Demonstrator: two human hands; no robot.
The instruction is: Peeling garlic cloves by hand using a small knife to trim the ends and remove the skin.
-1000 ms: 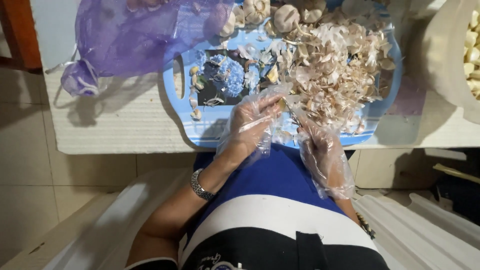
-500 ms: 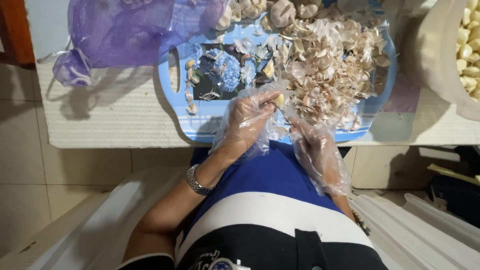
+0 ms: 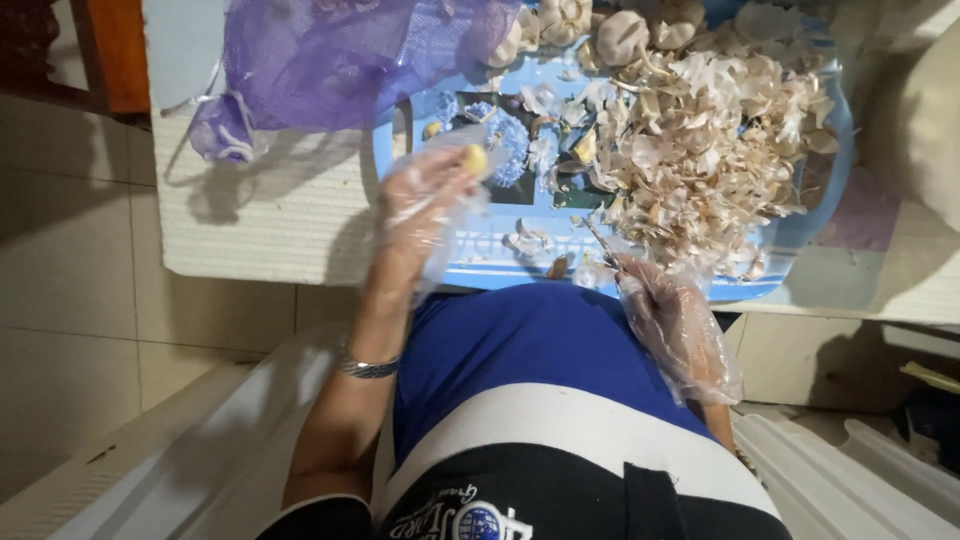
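Note:
Both hands wear clear plastic gloves. My left hand (image 3: 425,200) is raised over the left part of a blue tray (image 3: 408,140) and pinches a peeled yellowish garlic clove (image 3: 474,158) at its fingertips. My right hand (image 3: 668,308) sits at the tray's near edge and grips a small thin knife (image 3: 600,240) that points toward a large pile of papery garlic skins (image 3: 700,150). Whole garlic bulbs (image 3: 622,36) lie at the tray's far side.
A purple mesh bag (image 3: 330,60) lies on the white table (image 3: 260,210) at the far left, partly over the tray. A pale container edge (image 3: 930,130) shows at the right. White plastic chair arms flank my lap over a tiled floor (image 3: 80,290).
My left hand has pulled away from the right hand and moved left and up with the peeled clove. The right hand stayed near the tray's front edge.

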